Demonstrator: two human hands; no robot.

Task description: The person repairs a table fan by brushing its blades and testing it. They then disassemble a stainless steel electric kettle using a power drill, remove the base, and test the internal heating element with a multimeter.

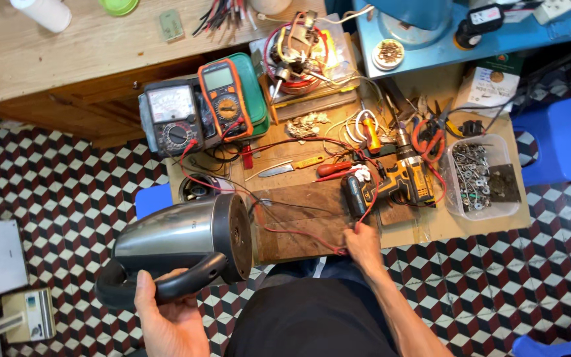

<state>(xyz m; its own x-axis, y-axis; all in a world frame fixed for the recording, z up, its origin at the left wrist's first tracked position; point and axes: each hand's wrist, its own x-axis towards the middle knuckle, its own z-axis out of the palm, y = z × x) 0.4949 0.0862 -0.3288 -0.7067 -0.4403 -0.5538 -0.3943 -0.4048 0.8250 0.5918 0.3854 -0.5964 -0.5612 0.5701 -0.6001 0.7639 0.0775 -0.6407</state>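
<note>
Left hand (166, 311) clenched on the kettle (186, 241) handle, right hand (363, 246) pinching a red lead (299, 237); keep that kettle steady.

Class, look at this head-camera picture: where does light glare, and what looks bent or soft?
Head view: daylight streaks glare along the steel kettle in the left hand; wide-lens distortion curves the tiled floor towards the edges; the right hand on the red wire looks sharp.

Bright, even daylight, soft shadows, mostly sharp, with slight wide-angle bending at the edges.
</note>
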